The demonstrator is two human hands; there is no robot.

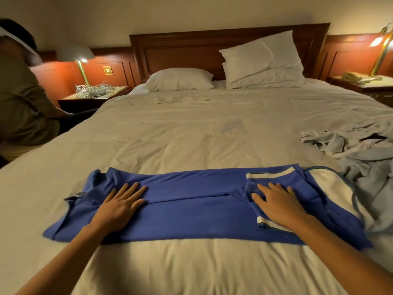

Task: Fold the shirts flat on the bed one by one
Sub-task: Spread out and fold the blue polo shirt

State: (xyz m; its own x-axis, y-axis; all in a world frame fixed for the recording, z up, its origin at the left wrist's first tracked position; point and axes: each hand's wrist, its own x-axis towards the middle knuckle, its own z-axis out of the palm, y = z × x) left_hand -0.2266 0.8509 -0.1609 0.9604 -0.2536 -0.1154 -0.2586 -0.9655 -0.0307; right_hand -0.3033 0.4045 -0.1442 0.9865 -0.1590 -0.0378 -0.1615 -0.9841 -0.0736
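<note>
Left hand [121, 204] and right hand [276, 203] press flat, fingers [131, 192] straight and spread, on the blue shirt [191, 216] at six o'clock on the bed [191, 135]. Sides look folded in; crosswise folds remain, I'd say. A grey pile [361, 158] lies at three o'clock.

The shirt [191, 207] lies across the lower middle of the frame on the bed [191, 135] — left hand [121, 205] on its left end, right hand [276, 205] on its right. Clothes heap [361, 154] mid-right; pillows [179, 79] upper centre.
</note>
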